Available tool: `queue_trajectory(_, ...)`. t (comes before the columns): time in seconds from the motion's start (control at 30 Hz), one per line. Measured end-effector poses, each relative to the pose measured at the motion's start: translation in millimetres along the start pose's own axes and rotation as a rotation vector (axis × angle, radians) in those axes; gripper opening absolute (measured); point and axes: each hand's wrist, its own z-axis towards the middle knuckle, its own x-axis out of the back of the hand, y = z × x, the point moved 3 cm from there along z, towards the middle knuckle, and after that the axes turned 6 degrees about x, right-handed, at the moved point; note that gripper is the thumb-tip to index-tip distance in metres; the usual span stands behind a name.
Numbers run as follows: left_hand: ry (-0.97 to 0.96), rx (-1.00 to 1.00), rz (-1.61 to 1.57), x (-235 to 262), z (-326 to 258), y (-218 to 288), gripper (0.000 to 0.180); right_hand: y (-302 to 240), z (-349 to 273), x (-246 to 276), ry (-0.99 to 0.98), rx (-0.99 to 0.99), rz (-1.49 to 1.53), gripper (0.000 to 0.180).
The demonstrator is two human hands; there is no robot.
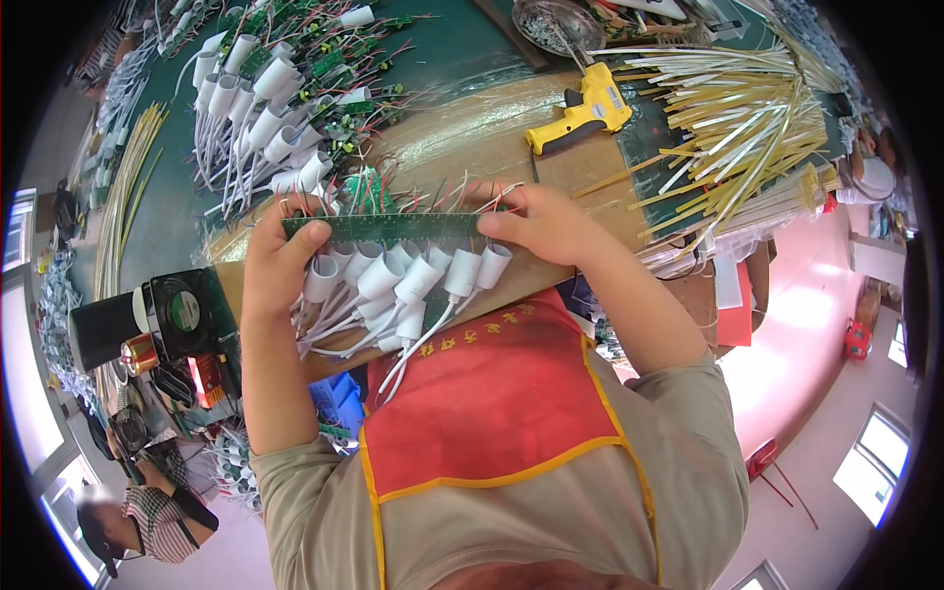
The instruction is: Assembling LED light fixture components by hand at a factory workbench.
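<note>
Between my two hands I hold a long green circuit board strip (393, 228) level over the bench's near edge. My left hand (280, 251) is closed on its left end, thumb on top. At the other end my right hand (536, 221) pinches the strip the same way. Thin red and white wires stand up along its far side. Several white cylindrical caps (420, 277) with white cables hang on its near side, over the red apron (492, 393). The fingertips under the strip are hidden.
Beyond the strip lies a heap of white caps and wired green boards (265, 108). A yellow soldering gun (585, 110) rests at right, near a metal bowl (558, 25) and bundled yellow-white strips (737, 118). A small black fan (182, 313) stands at left. Another person (147, 516) works lower left.
</note>
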Motion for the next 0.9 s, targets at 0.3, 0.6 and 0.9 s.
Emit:
queue_trajectory(0.3,-0.043,0.041,0.026,3,2,0,0.026,-31,26,-2,-0.183,0.279,-0.423,0.034)
queue_trajectory(0.6,-0.057,0.06,0.098,2,6,-1,0.021,-31,34,-12,-0.088,0.231,-0.399,0.036)
queue_trajectory(0.9,-0.027,0.093,0.112,-4,4,5,0.023,-32,28,-16,0.012,0.37,-0.33,0.027)
